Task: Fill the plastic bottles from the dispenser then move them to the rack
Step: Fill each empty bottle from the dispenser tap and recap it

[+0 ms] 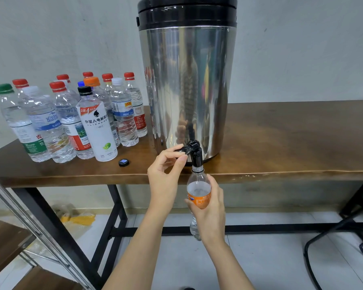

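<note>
Right hand grips the bottle — label half hidden — left hand pinches the tap lever.

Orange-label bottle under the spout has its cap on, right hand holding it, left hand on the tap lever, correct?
No: the head view shows the orange-label bottle uncapped, its open neck under the spout. The rest holds: the right hand holds it and the left hand pinches the tap lever.

Room right, crowd left
My bench lies open right of the dispenser; left of it capped bottles stand packed, a loose cap just before them.
</note>
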Demonstrator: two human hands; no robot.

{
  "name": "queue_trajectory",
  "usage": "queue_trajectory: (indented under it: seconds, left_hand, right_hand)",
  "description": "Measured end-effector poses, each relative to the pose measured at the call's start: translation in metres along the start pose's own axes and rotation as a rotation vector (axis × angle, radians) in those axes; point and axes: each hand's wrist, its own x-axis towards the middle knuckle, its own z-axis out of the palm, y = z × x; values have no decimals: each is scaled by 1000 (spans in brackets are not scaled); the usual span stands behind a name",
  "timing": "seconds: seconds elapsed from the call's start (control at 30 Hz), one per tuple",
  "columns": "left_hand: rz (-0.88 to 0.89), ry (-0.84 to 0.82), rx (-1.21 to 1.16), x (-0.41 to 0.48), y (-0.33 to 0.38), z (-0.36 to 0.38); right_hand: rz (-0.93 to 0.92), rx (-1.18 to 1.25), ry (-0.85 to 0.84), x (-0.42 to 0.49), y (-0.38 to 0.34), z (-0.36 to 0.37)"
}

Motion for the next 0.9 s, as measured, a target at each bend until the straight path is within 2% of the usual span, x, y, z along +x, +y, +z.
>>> queue_trajectory:
  seconds: [0.9]
  left_hand:
    - [7, 1, -33, -1, 3, 1]
  right_hand:
    - [0, 14, -17, -1, -2, -2]
